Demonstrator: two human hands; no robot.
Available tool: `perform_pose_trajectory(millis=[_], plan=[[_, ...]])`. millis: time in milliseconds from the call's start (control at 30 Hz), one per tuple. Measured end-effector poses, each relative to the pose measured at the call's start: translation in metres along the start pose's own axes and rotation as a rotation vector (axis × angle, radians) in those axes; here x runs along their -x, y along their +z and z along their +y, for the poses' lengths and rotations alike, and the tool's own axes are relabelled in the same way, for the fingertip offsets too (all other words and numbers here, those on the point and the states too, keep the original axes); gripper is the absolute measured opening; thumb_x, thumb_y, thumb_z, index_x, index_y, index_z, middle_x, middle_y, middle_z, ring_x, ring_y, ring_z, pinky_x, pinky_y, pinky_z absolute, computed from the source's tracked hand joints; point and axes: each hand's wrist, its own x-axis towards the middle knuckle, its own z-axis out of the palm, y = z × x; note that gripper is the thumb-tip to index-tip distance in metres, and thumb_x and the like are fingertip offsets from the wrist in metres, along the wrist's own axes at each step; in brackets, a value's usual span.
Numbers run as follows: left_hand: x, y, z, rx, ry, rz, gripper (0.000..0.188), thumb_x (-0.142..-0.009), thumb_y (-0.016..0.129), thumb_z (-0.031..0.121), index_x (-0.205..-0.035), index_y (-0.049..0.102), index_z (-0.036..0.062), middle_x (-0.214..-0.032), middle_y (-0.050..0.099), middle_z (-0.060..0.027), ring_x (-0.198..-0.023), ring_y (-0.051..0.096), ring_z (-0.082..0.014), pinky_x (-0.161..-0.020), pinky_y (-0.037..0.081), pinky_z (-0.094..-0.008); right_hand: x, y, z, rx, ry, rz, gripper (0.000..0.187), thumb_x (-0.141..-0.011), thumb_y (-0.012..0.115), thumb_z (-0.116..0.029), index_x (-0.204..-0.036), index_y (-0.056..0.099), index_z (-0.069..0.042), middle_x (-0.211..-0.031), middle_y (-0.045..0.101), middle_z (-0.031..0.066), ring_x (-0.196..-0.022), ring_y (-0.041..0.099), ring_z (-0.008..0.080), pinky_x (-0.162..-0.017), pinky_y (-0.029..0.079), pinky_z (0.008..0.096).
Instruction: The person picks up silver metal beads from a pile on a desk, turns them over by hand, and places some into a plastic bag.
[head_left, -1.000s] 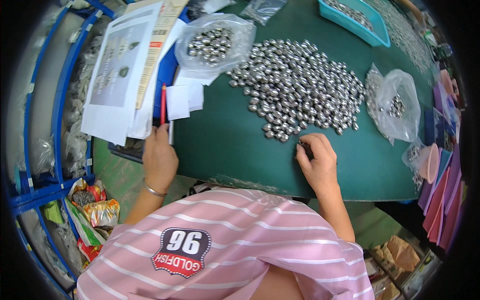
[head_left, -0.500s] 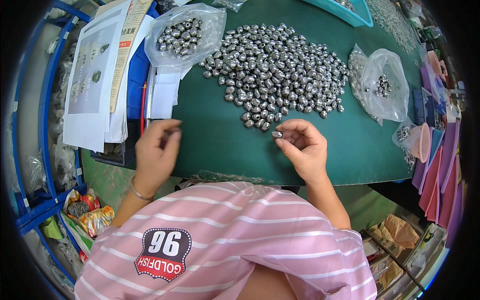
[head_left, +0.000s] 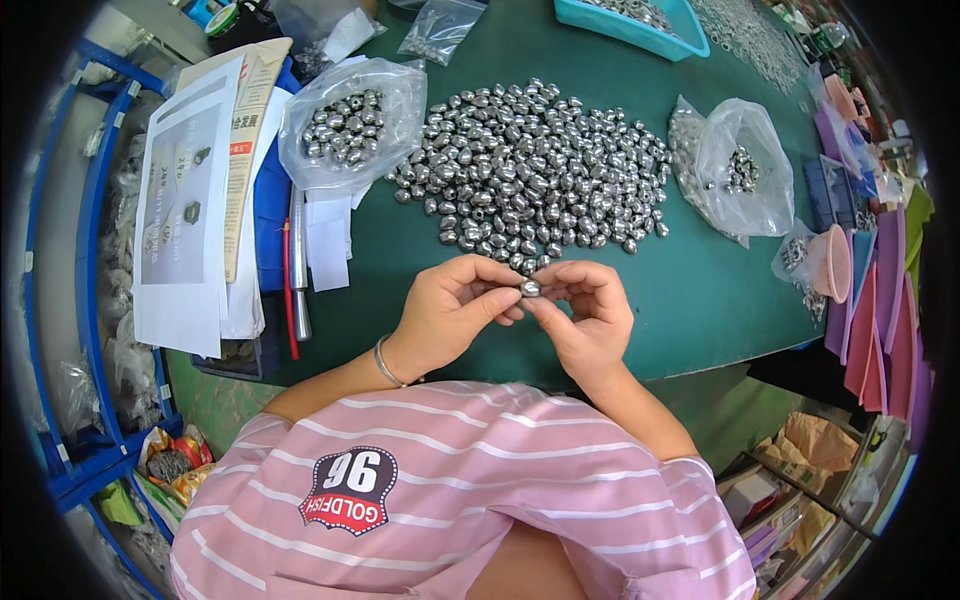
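Note:
Between the fingertips of both hands sits one shiny metal bead (head_left: 530, 288), just in front of a big heap. My left hand (head_left: 452, 312) pinches it from the left, thumb and forefinger closed. From the other side my right hand (head_left: 588, 318) grips it the same way. The heap of silvery oval beads (head_left: 540, 165) spreads over the green tabletop (head_left: 440, 345); several show dark holes. An open clear plastic bag (head_left: 345, 125) of similar beads lies to the left of the heap. At right, another clear bag (head_left: 742, 175) holds a few small beads.
Printed papers (head_left: 190, 210) overlap a blue tray (head_left: 272, 205) at left, beside a red pen (head_left: 290, 290) and a metal rod (head_left: 301, 270). A turquoise tray (head_left: 630, 28) stands at the back. Pink and purple bins (head_left: 870, 320) line the right; blue shelving (head_left: 90, 250) is far left.
My left hand has moved right from beside the papers to meet my right hand at the bead. My right hand has shifted slightly left. The view has shifted a little.

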Motion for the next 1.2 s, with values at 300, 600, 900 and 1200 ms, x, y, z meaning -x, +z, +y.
perform_pose_trajectory(millis=[300, 600, 900, 1200], plan=[[0.003, 0.0, -0.002, 0.017, 0.017, -0.006, 0.012, -0.09, 0.06, -0.001, -0.1, 0.063, -0.0045, -0.095, 0.066, -0.0104, -0.08, 0.066, -0.0146, -0.071, 0.056, -0.0255, 0.006, 0.001, 0.004, 0.044, -0.142, 0.005, 0.037, -0.075, 0.069, 0.015, -0.104, 0.049, 0.002, -0.099, 0.062, 0.016, -0.085, 0.066, 0.0186, -0.074, 0.056, 0.0285], [0.001, -0.001, -0.002, 0.028, -0.11, -0.039, 0.014, -0.092, 0.056, 0.001, -0.103, 0.062, -0.006, -0.095, 0.064, -0.0127, -0.078, 0.065, -0.0171, -0.069, 0.055, -0.0268, 0.01, 0.0, 0.002, 0.144, -0.178, 0.018, 0.037, -0.073, 0.07, 0.014, -0.101, 0.051, 0.0, -0.095, 0.063, 0.0157, -0.081, 0.065, 0.0212, -0.073, 0.054, 0.0303], [0.0, -0.015, -0.008, 0.516, -0.45, -0.031, 0.022, -0.096, 0.051, 0.016, -0.103, 0.061, -0.0026, -0.085, 0.061, -0.008, -0.066, 0.054, -0.0108, -0.051, 0.043, -0.0233, -0.015, -0.032, 0.008, 0.785, -0.179, -0.093, 0.015, -0.074, 0.067, 0.005, -0.087, 0.066, -0.002, -0.085, 0.063, 0.0116, -0.079, 0.06, 0.0292, -0.071, 0.049, 0.0374], [0.0, -0.009, -0.003, 0.347, -0.415, 0.051, 0.017, -0.095, 0.053, 0.013, -0.1, 0.062, -0.0006, -0.082, 0.059, -0.0048, -0.063, 0.05, -0.0087, -0.05, 0.04, -0.0221, -0.028, -0.028, 0.022, 1.057, -0.264, -0.141, 0.02, -0.07, 0.066, 0.002, -0.088, 0.068, -0.006, -0.087, 0.061, 0.0059, -0.086, 0.057, 0.0263, -0.072, 0.045, 0.0368]])
